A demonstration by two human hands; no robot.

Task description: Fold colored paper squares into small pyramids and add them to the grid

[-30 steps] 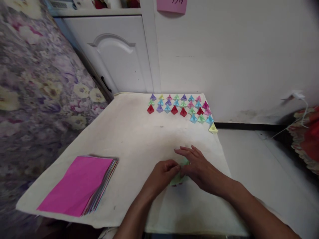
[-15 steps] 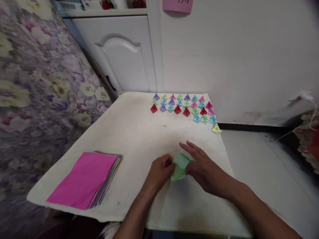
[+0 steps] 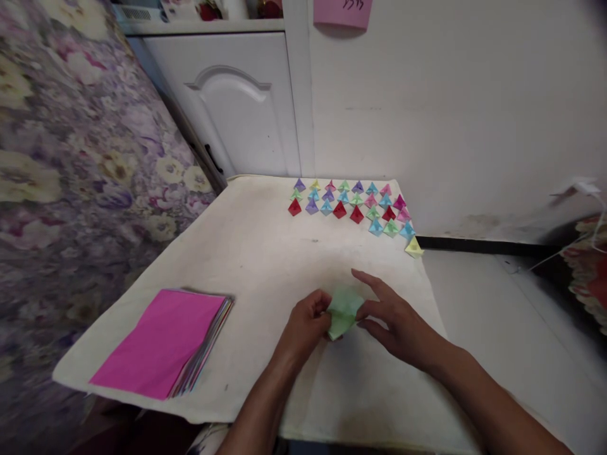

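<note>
A small folded piece of light green paper is held between both hands just above the cream tabletop. My left hand pinches its left edge with curled fingers. My right hand grips its right side with thumb and fingers, the index finger stretched out over the top. At the table's far edge stand several small folded paper pyramids in purple, green, red, blue and pink, in rows, with a yellow one at the right end.
A stack of coloured paper sheets, pink on top, lies at the table's near left. A flowered fabric surface rises at the left. A white cabinet door and white wall stand behind; a pink note hangs on the wall.
The green paper has been lifted slightly and folded smaller between the hands. My right hand has gone from lying over it to gripping its right side. The view shifted a little.
</note>
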